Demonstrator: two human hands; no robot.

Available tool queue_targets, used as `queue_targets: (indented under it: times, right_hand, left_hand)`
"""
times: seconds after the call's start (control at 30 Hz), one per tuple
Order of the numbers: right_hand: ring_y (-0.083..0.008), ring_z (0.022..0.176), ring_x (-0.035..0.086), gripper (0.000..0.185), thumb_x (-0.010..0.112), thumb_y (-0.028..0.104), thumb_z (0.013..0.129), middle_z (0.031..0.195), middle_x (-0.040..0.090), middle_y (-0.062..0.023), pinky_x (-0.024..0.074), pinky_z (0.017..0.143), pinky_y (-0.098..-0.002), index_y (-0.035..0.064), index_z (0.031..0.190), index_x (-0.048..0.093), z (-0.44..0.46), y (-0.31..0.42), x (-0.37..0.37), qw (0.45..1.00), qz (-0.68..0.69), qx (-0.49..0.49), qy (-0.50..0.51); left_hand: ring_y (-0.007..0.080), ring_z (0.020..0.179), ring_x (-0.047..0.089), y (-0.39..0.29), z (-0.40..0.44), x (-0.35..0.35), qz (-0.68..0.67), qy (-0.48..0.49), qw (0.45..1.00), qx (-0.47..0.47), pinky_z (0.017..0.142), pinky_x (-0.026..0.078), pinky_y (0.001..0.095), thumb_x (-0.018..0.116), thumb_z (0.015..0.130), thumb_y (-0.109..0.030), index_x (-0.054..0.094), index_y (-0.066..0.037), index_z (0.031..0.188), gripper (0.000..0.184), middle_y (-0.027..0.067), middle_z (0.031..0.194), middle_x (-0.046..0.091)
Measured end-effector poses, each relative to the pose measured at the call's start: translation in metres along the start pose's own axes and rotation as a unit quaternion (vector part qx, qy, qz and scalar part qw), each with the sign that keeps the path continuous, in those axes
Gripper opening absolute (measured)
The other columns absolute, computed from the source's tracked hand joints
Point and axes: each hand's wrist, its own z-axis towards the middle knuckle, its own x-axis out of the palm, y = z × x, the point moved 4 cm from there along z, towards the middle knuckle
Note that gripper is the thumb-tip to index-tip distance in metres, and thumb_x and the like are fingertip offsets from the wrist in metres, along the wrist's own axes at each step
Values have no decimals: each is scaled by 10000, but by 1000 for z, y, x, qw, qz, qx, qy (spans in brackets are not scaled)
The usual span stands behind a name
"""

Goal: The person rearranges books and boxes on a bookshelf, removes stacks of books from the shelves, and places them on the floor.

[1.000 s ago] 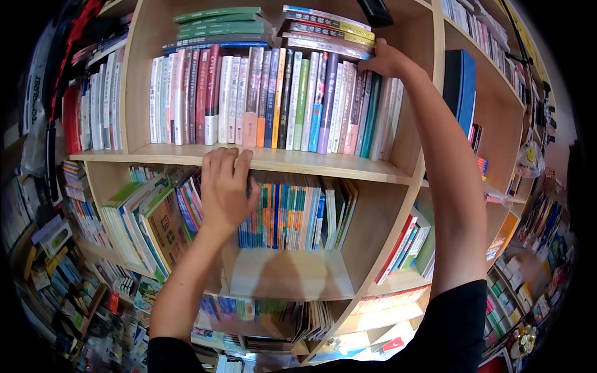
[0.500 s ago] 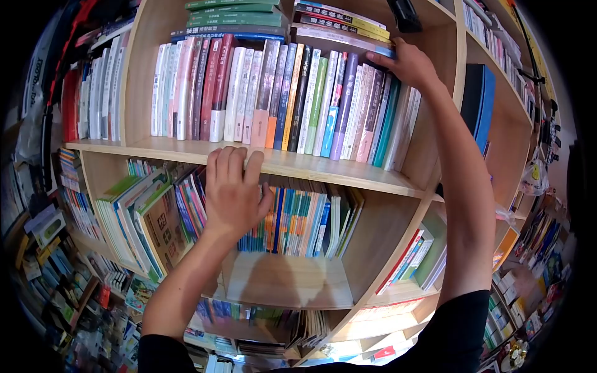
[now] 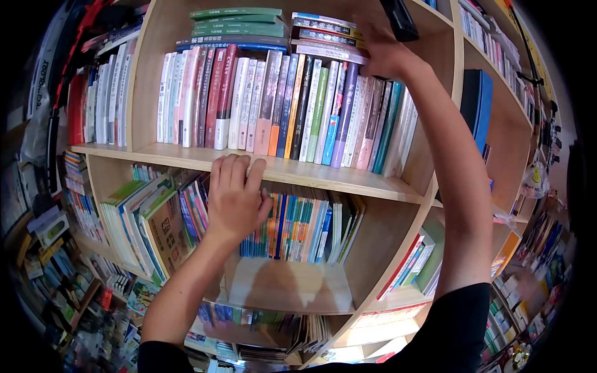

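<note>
My right hand [image 3: 387, 57] is against the right end of a short stack of flat-lying books [image 3: 326, 38], its fingers spread over the book ends and partly in shadow. The stack rests on top of a row of upright books [image 3: 292, 105]. Lower down, my left hand [image 3: 235, 198] lies with fingers extended over the front edge of the wooden shelf board [image 3: 298, 171]. It holds nothing. Beside the right-hand stack, to its left, is another flat pile of green-spined books [image 3: 237, 26].
A dark object [image 3: 400, 20] hangs near the top, just right of my right hand. Below the shelf board stand thin colourful books [image 3: 292, 227] and larger picture-style books [image 3: 146, 217]. A blue folder-like item [image 3: 477, 109] stands in the right-hand compartment.
My right hand has shifted left along with the flat-lying books, whose right ends now line up more evenly. My left hand stays on the shelf edge. The view has tilted slightly.
</note>
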Motion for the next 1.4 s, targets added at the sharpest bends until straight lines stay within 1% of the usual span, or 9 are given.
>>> queue_targets:
  times: [0.17, 0.23, 0.33, 0.43, 0.77, 1.03, 1.17, 1.33, 1.4]
  right_hand:
    - [-388, 1375, 417, 1157, 822, 133, 585, 1479, 423, -237, 376, 1148, -404, 106, 1553, 189, 15, 1, -1, 997, -16, 1, 75]
    - [-379, 1344, 453, 1134, 824, 146, 584, 1417, 482, -233, 397, 1127, -402, 101, 1540, 215, 18, -8, 3, 992, 45, 15, 121]
    - [-339, 1330, 490, 1123, 852, 276, 575, 1428, 483, -241, 402, 1121, -370, 65, 1518, 281, 11, -17, 2, 993, 78, 7, 88]
    - [-346, 1321, 497, 1133, 848, 321, 564, 1422, 486, -246, 398, 1125, -373, 64, 1517, 291, 9, -22, 7, 998, 45, -6, 44]
    - [-394, 1312, 492, 1234, 881, 303, 567, 1458, 439, -255, 411, 1116, -404, 114, 1559, 172, 20, -11, 16, 995, 41, -72, 54]
    - [-431, 1308, 469, 1068, 814, 279, 645, 1410, 471, -274, 404, 1105, -422, 88, 1531, 250, 5, -8, 7, 995, 79, -59, 14]
    - [-449, 1277, 483, 1058, 808, 255, 651, 1358, 496, -286, 412, 1093, -424, 106, 1537, 248, 9, 10, -4, 997, -11, -50, 59]
    - [-430, 1323, 449, 1013, 769, 282, 686, 1409, 452, -272, 387, 1112, -432, 77, 1537, 258, 6, 0, 8, 997, 30, -77, -6]
    - [-424, 1347, 424, 967, 732, 280, 705, 1424, 440, -281, 357, 1136, -418, 61, 1530, 276, -3, 2, -1, 998, 11, -53, 14]
  left_hand:
    - [415, 1093, 505, -1, 0, -1, 5, 0, 1000, -1, 1025, 371, 555, 696, 653, -106, 551, 10, 1193, 571, 207, 1119, 545]
    - [416, 1093, 505, -1, 0, 0, 2, -4, 1000, 0, 1026, 370, 557, 690, 657, -105, 548, 13, 1189, 564, 207, 1119, 542]
    - [413, 1088, 507, 0, 0, 0, -5, -5, 1000, 1, 1023, 373, 558, 687, 655, -105, 551, 15, 1178, 553, 205, 1114, 540]
    - [412, 1082, 508, -2, 0, -2, 5, -21, 1000, 9, 1015, 379, 558, 686, 656, -110, 551, 17, 1171, 548, 204, 1106, 539]
    - [415, 1074, 511, -6, 1, -2, 20, -20, 1000, 1, 1015, 377, 566, 676, 674, -115, 553, 20, 1164, 523, 209, 1102, 540]
    - [417, 1072, 505, -7, 1, -5, 18, -24, 1000, 6, 1020, 369, 572, 673, 701, -118, 536, 30, 1172, 512, 215, 1098, 534]
    - [418, 1073, 500, -11, 2, -4, 19, -32, 999, 5, 1030, 360, 572, 674, 701, -108, 537, 26, 1159, 496, 213, 1087, 532]
    - [410, 1074, 492, -12, 4, -8, 6, -8, 1000, -24, 1017, 365, 533, 676, 697, -100, 548, 20, 1142, 479, 204, 1076, 530]
    - [408, 1076, 491, -10, 4, -10, 8, -13, 1000, -12, 1010, 368, 526, 676, 698, -99, 551, 21, 1141, 476, 204, 1082, 531]
